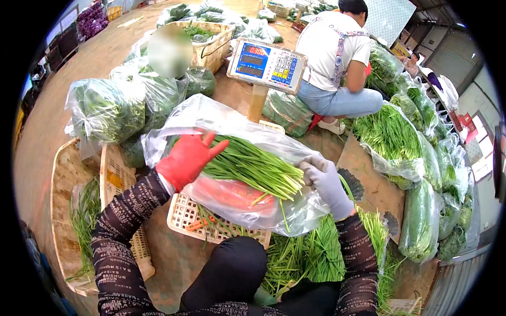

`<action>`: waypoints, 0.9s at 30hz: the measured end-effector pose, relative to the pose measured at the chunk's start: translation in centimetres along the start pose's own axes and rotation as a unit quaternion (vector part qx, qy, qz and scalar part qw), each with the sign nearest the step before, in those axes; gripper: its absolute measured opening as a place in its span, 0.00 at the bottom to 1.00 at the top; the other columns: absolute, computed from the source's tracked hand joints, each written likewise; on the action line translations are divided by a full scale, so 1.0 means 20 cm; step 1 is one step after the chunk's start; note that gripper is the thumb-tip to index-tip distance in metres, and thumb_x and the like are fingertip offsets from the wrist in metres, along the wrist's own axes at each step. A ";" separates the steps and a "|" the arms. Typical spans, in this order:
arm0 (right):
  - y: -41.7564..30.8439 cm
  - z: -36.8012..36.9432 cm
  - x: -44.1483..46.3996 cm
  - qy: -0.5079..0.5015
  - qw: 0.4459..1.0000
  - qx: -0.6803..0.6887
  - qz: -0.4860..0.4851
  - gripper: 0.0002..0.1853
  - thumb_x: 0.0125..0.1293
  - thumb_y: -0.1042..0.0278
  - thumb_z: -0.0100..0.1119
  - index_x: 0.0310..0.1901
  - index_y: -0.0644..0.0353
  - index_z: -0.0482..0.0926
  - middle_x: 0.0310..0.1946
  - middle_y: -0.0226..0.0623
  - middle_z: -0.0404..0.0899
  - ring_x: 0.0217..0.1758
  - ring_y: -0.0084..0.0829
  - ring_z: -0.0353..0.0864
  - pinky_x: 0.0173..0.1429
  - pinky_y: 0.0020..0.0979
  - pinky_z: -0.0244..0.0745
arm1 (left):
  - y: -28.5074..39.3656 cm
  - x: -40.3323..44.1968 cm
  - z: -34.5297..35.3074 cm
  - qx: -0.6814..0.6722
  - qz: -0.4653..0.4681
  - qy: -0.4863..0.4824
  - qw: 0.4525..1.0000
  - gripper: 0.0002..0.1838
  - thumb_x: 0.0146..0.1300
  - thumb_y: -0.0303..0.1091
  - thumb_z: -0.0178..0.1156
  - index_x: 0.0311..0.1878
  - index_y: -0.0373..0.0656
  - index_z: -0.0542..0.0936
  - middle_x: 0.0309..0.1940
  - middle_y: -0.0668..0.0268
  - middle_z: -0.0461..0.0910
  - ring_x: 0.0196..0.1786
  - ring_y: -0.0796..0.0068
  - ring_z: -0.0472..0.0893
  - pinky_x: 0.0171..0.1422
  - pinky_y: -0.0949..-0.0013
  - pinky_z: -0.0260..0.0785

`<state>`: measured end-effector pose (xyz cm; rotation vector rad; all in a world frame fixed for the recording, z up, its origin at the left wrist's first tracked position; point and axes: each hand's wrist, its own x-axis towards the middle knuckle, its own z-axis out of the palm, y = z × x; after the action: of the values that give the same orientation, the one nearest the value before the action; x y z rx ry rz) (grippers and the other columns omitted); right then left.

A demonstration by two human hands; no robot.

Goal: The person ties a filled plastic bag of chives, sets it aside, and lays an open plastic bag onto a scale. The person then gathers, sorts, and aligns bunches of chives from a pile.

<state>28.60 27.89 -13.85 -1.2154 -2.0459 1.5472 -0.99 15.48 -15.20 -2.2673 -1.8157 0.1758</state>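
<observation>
A bunch of garlic chives [253,164] lies in a clear plastic bag [216,118], which is spread over a white plastic crate [182,210]. My left hand [187,162], in a red glove, is open at the bunch's leafy end, with thumb and fingers spread. Gloved in grey, my right hand [329,187] is closed on the bag's edge, beside the pale cut ends. Behind the bag stands a scale display [267,64] with lit red digits. An orange-handled tool [197,225] lies in the crate, partly hidden.
Loose chives [316,253] are heaped before my right knee. Other crates [113,174] stand at left, below filled bags of greens [105,108]. A co-worker [337,58] sits ahead with their back to me. More bagged greens [392,137] line the right side.
</observation>
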 end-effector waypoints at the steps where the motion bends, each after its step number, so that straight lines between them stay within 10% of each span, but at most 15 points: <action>1: -0.01 -0.01 -0.02 0.028 0.999 -0.007 -0.014 0.12 0.62 0.73 0.51 0.46 0.67 0.76 0.29 0.32 0.80 0.31 0.19 0.76 0.37 0.22 0.70 | 0.02 0.02 0.03 0.015 0.018 0.059 0.998 0.38 0.44 0.25 0.56 0.64 0.49 0.63 0.52 0.55 0.70 0.50 0.54 0.73 0.48 0.58 0.68; 6: 0.17 0.11 0.03 -0.046 0.994 -0.043 -0.091 0.13 0.59 0.77 0.48 0.46 0.67 0.75 0.38 0.40 0.81 0.38 0.26 0.80 0.46 0.26 0.74 | 0.23 0.16 0.09 -0.127 0.026 -0.039 0.991 0.37 0.44 0.24 0.56 0.63 0.48 0.63 0.45 0.57 0.73 0.34 0.56 0.80 0.36 0.56 0.73; 9: 0.28 0.26 0.16 0.054 0.912 -0.300 -0.275 0.15 0.56 0.75 0.51 0.45 0.66 0.76 0.34 0.47 0.80 0.38 0.34 0.81 0.44 0.31 0.75 | 0.33 0.24 0.22 -0.173 0.012 -0.020 0.985 0.38 0.42 0.23 0.58 0.63 0.47 0.63 0.48 0.56 0.72 0.38 0.55 0.79 0.39 0.57 0.74; 12: 0.33 0.32 0.27 0.267 0.707 -0.566 -0.329 0.13 0.55 0.69 0.54 0.42 0.61 0.77 0.26 0.49 0.77 0.33 0.39 0.80 0.37 0.34 0.74 | 0.38 0.35 0.33 -0.146 -0.024 0.031 0.989 0.38 0.45 0.25 0.59 0.64 0.49 0.61 0.54 0.56 0.68 0.49 0.55 0.76 0.43 0.57 0.74; 14: 0.40 0.33 0.32 0.185 0.809 -0.515 -0.215 0.07 0.55 0.68 0.56 0.34 0.58 0.75 0.21 0.44 0.74 0.27 0.40 0.78 0.31 0.37 0.71 | 0.40 0.38 0.32 -0.196 -0.025 0.025 0.980 0.40 0.44 0.24 0.59 0.65 0.51 0.60 0.60 0.58 0.63 0.59 0.51 0.69 0.50 0.56 0.72; 16: 0.45 0.34 0.29 0.205 0.796 -0.501 -0.269 0.03 0.54 0.69 0.55 0.29 0.57 0.73 0.18 0.39 0.73 0.24 0.40 0.76 0.28 0.39 0.71 | 0.42 0.40 0.34 -0.209 -0.036 -0.035 0.977 0.40 0.45 0.26 0.59 0.66 0.53 0.59 0.63 0.60 0.61 0.64 0.46 0.63 0.54 0.52 0.70; 19: 0.43 0.36 0.15 -0.030 0.776 -0.533 -0.336 0.11 0.54 0.71 0.51 0.39 0.52 0.77 0.20 0.36 0.77 0.23 0.38 0.79 0.24 0.37 0.71 | 0.47 0.43 0.38 -0.145 -0.031 -0.047 0.988 0.37 0.49 0.29 0.59 0.65 0.57 0.61 0.63 0.62 0.61 0.66 0.44 0.60 0.53 0.44 0.67; 27: 0.74 0.45 0.14 -0.076 0.792 -0.540 -0.276 0.04 0.53 0.69 0.51 0.30 0.54 0.75 0.19 0.38 0.76 0.23 0.40 0.79 0.27 0.38 0.72 | 0.52 0.55 0.87 -0.208 -0.026 0.027 0.977 0.30 0.51 0.30 0.55 0.61 0.57 0.67 0.58 0.59 0.68 0.61 0.55 0.67 0.65 0.47 0.55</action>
<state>27.33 25.14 -31.18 -0.5668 -3.1172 0.1027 7.13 25.98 -34.08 -2.4528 -2.0337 -0.3017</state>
